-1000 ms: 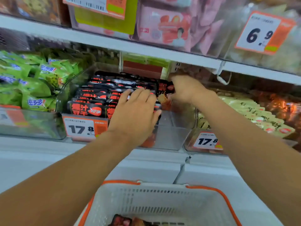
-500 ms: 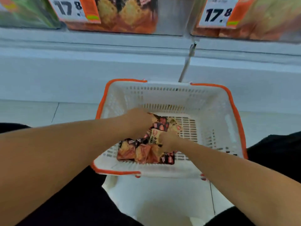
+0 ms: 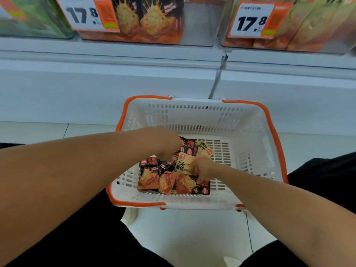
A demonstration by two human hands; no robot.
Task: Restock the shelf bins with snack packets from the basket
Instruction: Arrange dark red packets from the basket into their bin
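Note:
A white basket with an orange rim point(image 3: 250, 151) stands on the floor below the shelf. Several snack packets lie on its bottom: black-and-red ones point(image 3: 148, 176) at the front and left, yellow ones point(image 3: 205, 149) further back. My left hand point(image 3: 165, 143) reaches down onto the black packets at the back of the pile, fingers curled over them. My right hand point(image 3: 202, 168) pinches a yellow packet point(image 3: 182, 165) in the middle of the pile. The clear shelf bin point(image 3: 198, 22) with black-and-red packets shows at the top edge.
Price tags reading 17.8 point(image 3: 86, 14) hang on the bin fronts. A green-packet bin point(image 3: 34, 22) is at top left, another bin point(image 3: 317, 27) at top right. The white shelf base point(image 3: 96, 83) rises behind the basket. My dark-clothed legs flank the basket.
A second ago both hands were up at the shelf bin among the black packets. The view and both hands have dropped to the basket; the hands have since barely shifted among the packets.

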